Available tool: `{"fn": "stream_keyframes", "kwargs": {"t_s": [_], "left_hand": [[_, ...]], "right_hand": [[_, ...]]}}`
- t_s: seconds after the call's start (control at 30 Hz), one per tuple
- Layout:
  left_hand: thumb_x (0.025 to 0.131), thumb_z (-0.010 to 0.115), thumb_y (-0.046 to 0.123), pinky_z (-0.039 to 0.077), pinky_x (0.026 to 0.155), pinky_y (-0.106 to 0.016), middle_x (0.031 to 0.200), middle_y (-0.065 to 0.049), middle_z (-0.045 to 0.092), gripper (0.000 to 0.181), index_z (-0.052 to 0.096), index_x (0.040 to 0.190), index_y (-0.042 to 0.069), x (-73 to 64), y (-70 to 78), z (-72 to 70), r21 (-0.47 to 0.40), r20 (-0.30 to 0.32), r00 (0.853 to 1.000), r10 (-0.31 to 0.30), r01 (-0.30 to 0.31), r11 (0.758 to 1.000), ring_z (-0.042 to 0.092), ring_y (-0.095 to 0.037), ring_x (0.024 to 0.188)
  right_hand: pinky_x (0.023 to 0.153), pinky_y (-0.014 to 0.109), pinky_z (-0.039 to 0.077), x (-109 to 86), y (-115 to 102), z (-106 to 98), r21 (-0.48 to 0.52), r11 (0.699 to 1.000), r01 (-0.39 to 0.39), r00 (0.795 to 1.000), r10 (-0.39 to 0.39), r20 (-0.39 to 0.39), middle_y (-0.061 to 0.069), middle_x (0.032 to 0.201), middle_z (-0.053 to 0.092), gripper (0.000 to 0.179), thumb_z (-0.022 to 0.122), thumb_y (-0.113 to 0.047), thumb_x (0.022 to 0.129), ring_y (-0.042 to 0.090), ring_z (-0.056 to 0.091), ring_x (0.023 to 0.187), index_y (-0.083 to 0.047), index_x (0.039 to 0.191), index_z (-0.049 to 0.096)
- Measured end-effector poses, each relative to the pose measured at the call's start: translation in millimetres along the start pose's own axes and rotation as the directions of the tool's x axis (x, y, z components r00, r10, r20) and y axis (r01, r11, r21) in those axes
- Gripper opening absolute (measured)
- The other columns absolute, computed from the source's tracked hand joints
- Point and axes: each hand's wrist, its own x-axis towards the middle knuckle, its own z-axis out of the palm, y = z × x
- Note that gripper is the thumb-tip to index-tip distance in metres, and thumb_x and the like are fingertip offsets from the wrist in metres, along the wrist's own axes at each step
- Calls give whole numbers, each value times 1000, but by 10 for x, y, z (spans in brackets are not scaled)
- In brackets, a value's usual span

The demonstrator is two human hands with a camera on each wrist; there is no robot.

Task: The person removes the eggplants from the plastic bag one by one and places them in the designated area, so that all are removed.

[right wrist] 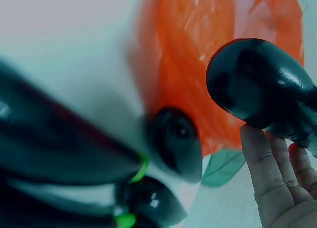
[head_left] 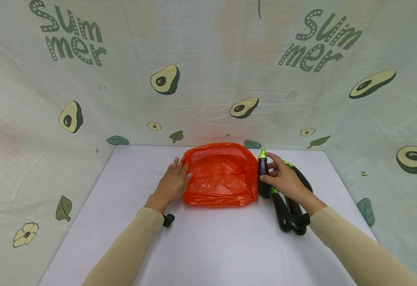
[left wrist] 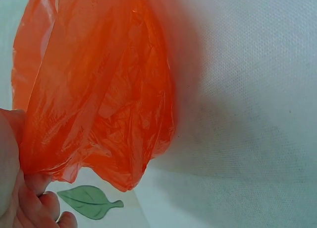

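My left hand [head_left: 170, 184] pinches the left edge of a thin orange-red plastic bag [head_left: 219, 196], whose mouth gapes. The left wrist view shows the thumb on one side of the film [left wrist: 109, 89] and the curled fingers on the other. My right hand [head_left: 288, 182] holds a dark eggplant [head_left: 263, 191] between thumb and fingers, its green stem end up, beside the bag's right edge. Its glossy rounded end fills part of the right wrist view [right wrist: 257, 84]. Below that hand lie several more eggplants [head_left: 281, 212], partly hidden by the right hand and wrist.
The white tabletop [head_left: 215, 246] holds the bag and eggplants. A hanging cloth [head_left: 201, 51] with printed avocados, leaves and lettering rises behind the table and along both sides. A black wrist device [head_left: 169, 220] sits at the left wrist.
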Motion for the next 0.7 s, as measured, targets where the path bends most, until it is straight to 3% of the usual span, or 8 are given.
{"fn": "stream_keyframes", "kwargs": {"t_s": [0.33,0.47,0.7], "left_hand": [[113,47,37,17,132,-54,174,-19,25,66,29,165,1,10,-30,38,-10,-13,1000,17,-17,1000,8,-37,165],[113,47,36,18,132,-55,173,-21,26,65,30,165,0,12,-34,41,-11,-14,1000,25,-25,1000,9,-39,164],[113,46,36,16,132,-54,173,-21,25,65,30,165,1,21,-41,55,-14,-6,1000,21,-21,1000,9,-38,164]], "right_hand": [[76,48,65,-206,283,-269,-75,997,-22,999,19,-36,32,144,52,86,73,-26,99,46,67,117,-17,168,22],[77,45,63,-309,410,-382,-133,991,-32,998,26,-49,34,145,52,87,73,-27,99,47,67,117,-13,168,22],[80,54,63,-497,635,-544,-251,966,-63,997,52,-48,38,141,53,87,73,-29,99,54,65,119,-5,166,23]]}}
